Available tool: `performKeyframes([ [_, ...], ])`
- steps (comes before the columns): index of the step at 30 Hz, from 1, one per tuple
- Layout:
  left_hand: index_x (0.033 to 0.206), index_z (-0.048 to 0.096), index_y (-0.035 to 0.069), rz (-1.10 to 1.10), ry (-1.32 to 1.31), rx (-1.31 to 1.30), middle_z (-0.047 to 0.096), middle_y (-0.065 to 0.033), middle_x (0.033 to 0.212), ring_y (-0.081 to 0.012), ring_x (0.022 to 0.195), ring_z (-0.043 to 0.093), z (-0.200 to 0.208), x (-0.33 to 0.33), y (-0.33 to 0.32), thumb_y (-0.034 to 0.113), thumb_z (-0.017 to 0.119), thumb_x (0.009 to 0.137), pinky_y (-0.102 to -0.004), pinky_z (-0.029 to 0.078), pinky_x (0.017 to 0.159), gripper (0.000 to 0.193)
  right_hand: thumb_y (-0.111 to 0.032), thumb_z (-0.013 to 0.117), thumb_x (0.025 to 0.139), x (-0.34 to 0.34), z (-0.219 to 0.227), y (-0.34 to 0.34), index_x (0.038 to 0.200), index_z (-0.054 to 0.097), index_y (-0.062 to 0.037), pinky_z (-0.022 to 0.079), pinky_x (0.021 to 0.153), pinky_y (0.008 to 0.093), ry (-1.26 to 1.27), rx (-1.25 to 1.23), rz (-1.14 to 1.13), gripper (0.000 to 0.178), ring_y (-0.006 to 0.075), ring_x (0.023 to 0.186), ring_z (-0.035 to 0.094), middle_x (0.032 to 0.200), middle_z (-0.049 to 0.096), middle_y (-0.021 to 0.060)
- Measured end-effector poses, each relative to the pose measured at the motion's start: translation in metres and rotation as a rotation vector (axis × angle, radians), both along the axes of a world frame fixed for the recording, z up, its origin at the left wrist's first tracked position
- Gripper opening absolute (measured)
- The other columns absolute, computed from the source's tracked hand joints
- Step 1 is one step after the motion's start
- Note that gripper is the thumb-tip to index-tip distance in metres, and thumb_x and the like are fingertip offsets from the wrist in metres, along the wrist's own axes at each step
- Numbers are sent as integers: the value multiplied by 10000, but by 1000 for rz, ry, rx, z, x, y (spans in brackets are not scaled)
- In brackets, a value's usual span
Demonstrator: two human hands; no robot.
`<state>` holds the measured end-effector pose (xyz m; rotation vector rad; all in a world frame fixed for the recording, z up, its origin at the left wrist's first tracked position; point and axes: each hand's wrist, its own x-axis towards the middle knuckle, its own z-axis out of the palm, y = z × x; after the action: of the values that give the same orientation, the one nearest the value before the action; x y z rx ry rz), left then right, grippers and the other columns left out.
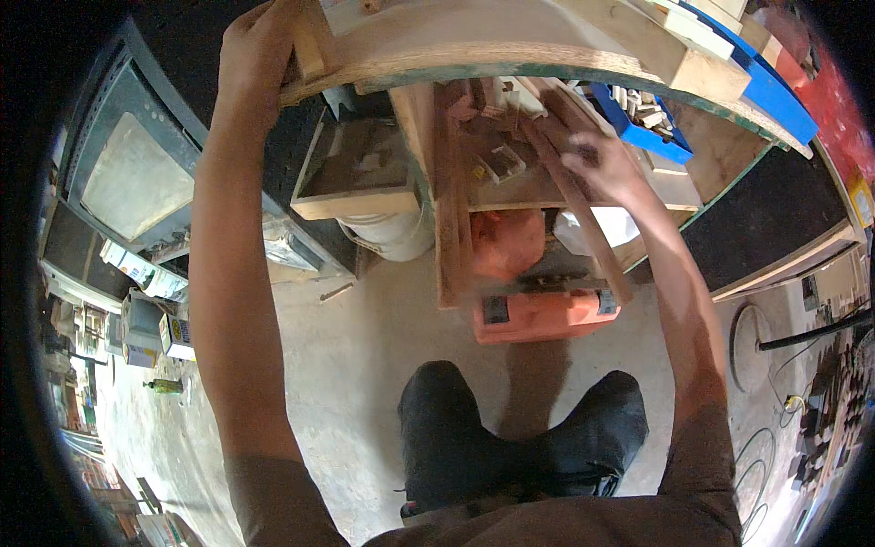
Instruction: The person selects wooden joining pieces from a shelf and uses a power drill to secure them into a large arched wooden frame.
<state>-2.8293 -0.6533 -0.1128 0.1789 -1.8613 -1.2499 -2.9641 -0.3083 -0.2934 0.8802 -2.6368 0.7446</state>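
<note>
At the upper left my left hand (251, 50) is closed at the left end of the wooden workbench (474, 59), beside an upright wood block (312, 41). Its fingertips are mostly hidden. Below the benchtop, my right hand (602, 166) is over an open shelf (519, 190), its fingers bent and smeared by motion. Close to it lies a long wood strip (579, 201), which sticks out past the shelf's front edge. Whether the hand touches that strip I cannot tell. More long boards (451, 210) jut out farther left, and small wood offcuts (503, 162) lie between.
A blue bin (670, 144) of wood pieces sits right of my right hand. Left of the boards is a wooden tray (355, 202) above a white bucket (396, 239). An orange case (547, 317) stands on the floor before my knees, below an orange bag (508, 242).
</note>
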Motion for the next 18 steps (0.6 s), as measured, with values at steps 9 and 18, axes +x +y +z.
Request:
performKeyframes([
  [9, 1080, 610, -87, 6, 107, -374, 617, -121, 898, -192, 793, 594, -12, 19, -3, 401, 596, 906, -343, 490, 707, 518, -278, 668, 884, -73, -12, -151, 1396, 475, -144, 540, 618, 357, 92, 324, -130, 564, 209, 672, 643, 934, 696, 139],
  [18, 1192, 628, 14, -82, -2, -121, 644, -136, 1064, -212, 926, 618, -13, -5, -55, 497, 599, 856, -326, 477, 836, 589, -68, 620, 731, -103, -1, -79, 1024, 695, -54, 517, 888, 421, 181, 268, -67, 303, 351, 1005, 643, 1072, 675, 185],
])
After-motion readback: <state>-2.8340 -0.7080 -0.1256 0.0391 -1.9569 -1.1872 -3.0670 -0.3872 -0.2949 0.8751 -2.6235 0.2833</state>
